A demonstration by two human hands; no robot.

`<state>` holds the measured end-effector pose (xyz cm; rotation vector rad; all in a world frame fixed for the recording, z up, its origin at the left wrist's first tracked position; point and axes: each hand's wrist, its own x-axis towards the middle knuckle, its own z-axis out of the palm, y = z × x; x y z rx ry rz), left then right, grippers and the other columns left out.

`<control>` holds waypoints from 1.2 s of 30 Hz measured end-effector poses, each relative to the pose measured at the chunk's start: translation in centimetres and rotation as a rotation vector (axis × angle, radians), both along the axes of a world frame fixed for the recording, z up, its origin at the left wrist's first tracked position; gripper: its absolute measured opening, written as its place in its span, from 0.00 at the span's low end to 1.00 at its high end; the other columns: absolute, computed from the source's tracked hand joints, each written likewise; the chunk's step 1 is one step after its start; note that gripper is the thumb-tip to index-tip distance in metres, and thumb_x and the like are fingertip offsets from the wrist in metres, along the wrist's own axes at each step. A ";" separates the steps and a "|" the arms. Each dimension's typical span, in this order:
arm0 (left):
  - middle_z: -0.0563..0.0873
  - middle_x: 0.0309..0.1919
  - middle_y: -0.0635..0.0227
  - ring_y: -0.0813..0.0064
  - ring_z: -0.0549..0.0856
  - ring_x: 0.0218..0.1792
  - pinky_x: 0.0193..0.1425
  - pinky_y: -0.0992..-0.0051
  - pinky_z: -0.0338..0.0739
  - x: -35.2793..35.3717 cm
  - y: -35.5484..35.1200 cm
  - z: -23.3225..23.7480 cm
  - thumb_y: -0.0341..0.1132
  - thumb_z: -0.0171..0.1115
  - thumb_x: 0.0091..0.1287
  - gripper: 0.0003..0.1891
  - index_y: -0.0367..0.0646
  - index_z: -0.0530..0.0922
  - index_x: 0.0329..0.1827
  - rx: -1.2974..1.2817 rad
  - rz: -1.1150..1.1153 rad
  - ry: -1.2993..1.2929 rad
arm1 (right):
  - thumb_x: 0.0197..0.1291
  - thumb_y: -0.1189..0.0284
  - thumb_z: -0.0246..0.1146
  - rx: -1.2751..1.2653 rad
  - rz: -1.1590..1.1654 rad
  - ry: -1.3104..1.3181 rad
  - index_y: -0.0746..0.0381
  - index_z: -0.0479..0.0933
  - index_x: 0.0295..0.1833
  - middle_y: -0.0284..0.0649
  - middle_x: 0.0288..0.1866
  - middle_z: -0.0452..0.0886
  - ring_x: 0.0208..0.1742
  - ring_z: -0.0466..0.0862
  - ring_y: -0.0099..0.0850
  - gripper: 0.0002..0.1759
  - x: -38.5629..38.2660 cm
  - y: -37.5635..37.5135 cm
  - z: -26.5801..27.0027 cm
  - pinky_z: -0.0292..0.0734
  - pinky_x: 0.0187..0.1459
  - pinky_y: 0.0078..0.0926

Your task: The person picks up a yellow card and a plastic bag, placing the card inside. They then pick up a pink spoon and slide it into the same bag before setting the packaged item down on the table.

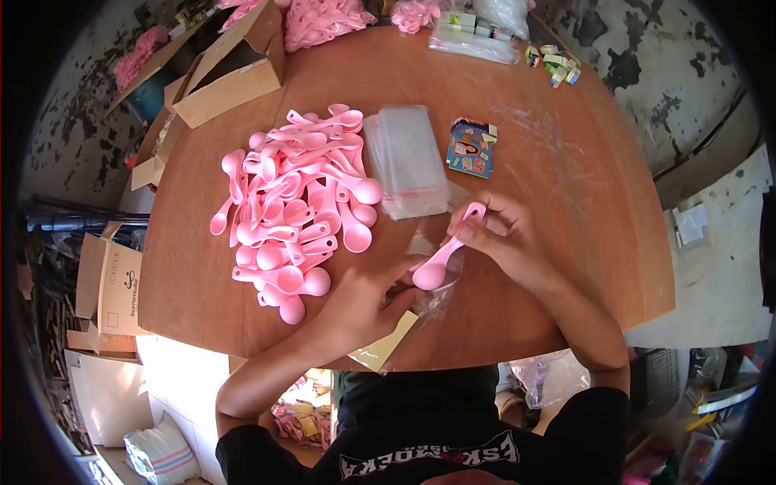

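Note:
My right hand (503, 229) is closed around the handle of a pink measuring spoon (434, 271), whose round bowl points down toward my left hand. My left hand (368, 303) grips a clear plastic bag (437, 304), its fingers partly hidden behind the wrist and the bag. A pale yellow card (386, 343) shows in the bag below that hand. The spoon's bowl overlaps the bag in this view. Left of my hands lies a large heap of pink spoons (284, 212). Beyond them rests a stack of clear plastic bags (408, 158), with a small pile of blue printed cards (471, 148) to its right.
The round-edged wooden table (578, 267) carries an open cardboard box (230, 85) at the far left. Along the back edge are a bag of pink pieces (323, 20), clear packs (473, 42) and small card bundles (556, 65). Another carton (113, 279) stands left of the table.

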<state>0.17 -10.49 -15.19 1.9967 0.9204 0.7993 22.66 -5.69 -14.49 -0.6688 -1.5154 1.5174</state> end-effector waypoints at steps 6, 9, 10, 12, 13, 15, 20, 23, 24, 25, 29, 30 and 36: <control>0.88 0.39 0.60 0.79 0.86 0.41 0.47 0.79 0.81 -0.2 0.9 -0.2 0.20 0.60 0.65 0.21 0.35 0.72 0.62 -0.396 0.120 -0.356 | 0.69 0.74 0.59 -0.030 -0.362 0.290 0.62 0.74 0.44 0.34 0.44 0.79 0.47 0.79 0.23 0.03 0.5 1.4 -0.7 0.75 0.52 0.26; 0.86 0.41 0.64 0.79 0.85 0.41 0.47 0.79 0.80 -0.3 1.0 -0.3 0.18 0.58 0.67 0.23 0.36 0.69 0.65 -0.427 0.084 -0.323 | 0.67 0.71 0.63 -0.041 -0.378 0.300 0.61 0.77 0.43 0.31 0.42 0.80 0.45 0.77 0.18 0.05 0.5 1.4 -0.8 0.73 0.50 0.21; 0.86 0.41 0.64 0.80 0.85 0.41 0.47 0.79 0.80 -0.3 0.9 -0.4 0.18 0.58 0.67 0.23 0.36 0.68 0.66 -0.449 0.083 -0.328 | 0.67 0.72 0.63 -0.020 -0.398 0.269 0.62 0.77 0.43 0.31 0.42 0.80 0.45 0.77 0.18 0.05 0.4 1.4 -0.9 0.73 0.49 0.21; 0.86 0.41 0.64 0.80 0.85 0.41 0.47 0.79 0.80 -0.1 0.9 -0.4 0.18 0.58 0.67 0.23 0.36 0.68 0.66 -0.427 0.078 -0.339 | 0.67 0.72 0.63 -0.018 -0.410 0.238 0.62 0.77 0.43 0.31 0.41 0.81 0.44 0.78 0.18 0.05 0.2 1.2 -0.7 0.74 0.49 0.21; 0.86 0.41 0.64 0.80 0.85 0.42 0.47 0.78 0.80 0.0 0.9 -0.4 0.18 0.58 0.67 0.24 0.37 0.68 0.66 -0.405 0.073 -0.351 | 0.67 0.72 0.63 -0.015 -0.422 0.207 0.62 0.77 0.42 0.32 0.41 0.81 0.44 0.78 0.19 0.05 0.1 1.1 -0.6 0.74 0.48 0.21; 0.86 0.41 0.64 0.80 0.85 0.42 0.48 0.78 0.80 0.0 0.9 -0.3 0.18 0.58 0.67 0.24 0.36 0.67 0.66 -0.406 0.074 -0.339 | 0.66 0.72 0.64 -0.013 -0.423 0.181 0.63 0.78 0.42 0.32 0.39 0.81 0.42 0.79 0.19 0.06 0.0 1.0 -0.6 0.74 0.47 0.20; 0.86 0.41 0.63 0.79 0.85 0.43 0.49 0.77 0.81 0.1 0.9 0.1 0.18 0.57 0.68 0.23 0.35 0.67 0.66 -0.441 0.066 -0.393 | 0.66 0.71 0.64 -0.050 -0.405 0.185 0.63 0.78 0.42 0.32 0.37 0.82 0.39 0.79 0.18 0.06 -0.2 0.8 -0.4 0.74 0.43 0.17; 0.86 0.41 0.62 0.77 0.85 0.44 0.50 0.75 0.82 -0.1 1.0 0.0 0.19 0.57 0.69 0.22 0.35 0.66 0.66 -0.413 0.078 -0.372 | 0.66 0.71 0.64 -0.088 -0.373 0.180 0.63 0.78 0.42 0.32 0.37 0.82 0.39 0.79 0.17 0.06 0.0 0.9 -0.5 0.74 0.41 0.15; 0.86 0.42 0.61 0.77 0.85 0.44 0.50 0.75 0.82 -0.1 0.9 0.1 0.19 0.57 0.69 0.22 0.35 0.66 0.66 -0.415 0.078 -0.394 | 0.66 0.71 0.64 -0.111 -0.356 0.186 0.63 0.78 0.42 0.32 0.37 0.82 0.39 0.79 0.17 0.06 0.2 1.0 -0.7 0.74 0.41 0.16; 0.86 0.42 0.61 0.76 0.85 0.45 0.50 0.74 0.82 -0.2 0.9 0.1 0.20 0.57 0.69 0.22 0.35 0.66 0.66 -0.417 0.078 -0.415 | 0.66 0.71 0.63 -0.135 -0.340 0.193 0.63 0.78 0.42 0.33 0.37 0.82 0.39 0.79 0.18 0.06 0.2 1.0 -0.8 0.75 0.42 0.16; 0.86 0.42 0.60 0.78 0.85 0.46 0.49 0.78 0.80 -0.3 0.9 -0.2 0.20 0.58 0.69 0.22 0.33 0.67 0.65 -0.438 0.109 -0.488 | 0.66 0.70 0.64 -0.210 -0.225 0.225 0.63 0.78 0.42 0.33 0.38 0.82 0.40 0.80 0.19 0.07 0.1 0.7 -0.2 0.75 0.43 0.19; 0.86 0.42 0.60 0.79 0.85 0.45 0.49 0.79 0.80 -0.3 0.9 -0.2 0.21 0.58 0.69 0.22 0.34 0.67 0.65 -0.428 0.116 -0.487 | 0.66 0.69 0.64 -0.224 -0.210 0.170 0.63 0.78 0.43 0.33 0.39 0.82 0.41 0.81 0.20 0.08 0.1 0.6 0.0 0.76 0.43 0.20; 0.85 0.43 0.61 0.81 0.84 0.44 0.50 0.79 0.80 -0.3 0.9 -0.2 0.21 0.59 0.69 0.22 0.34 0.68 0.65 -0.404 0.131 -0.460 | 0.65 0.69 0.64 -0.182 -0.155 0.066 0.64 0.79 0.45 0.35 0.40 0.83 0.42 0.82 0.22 0.10 0.1 0.5 -0.5 0.76 0.44 0.23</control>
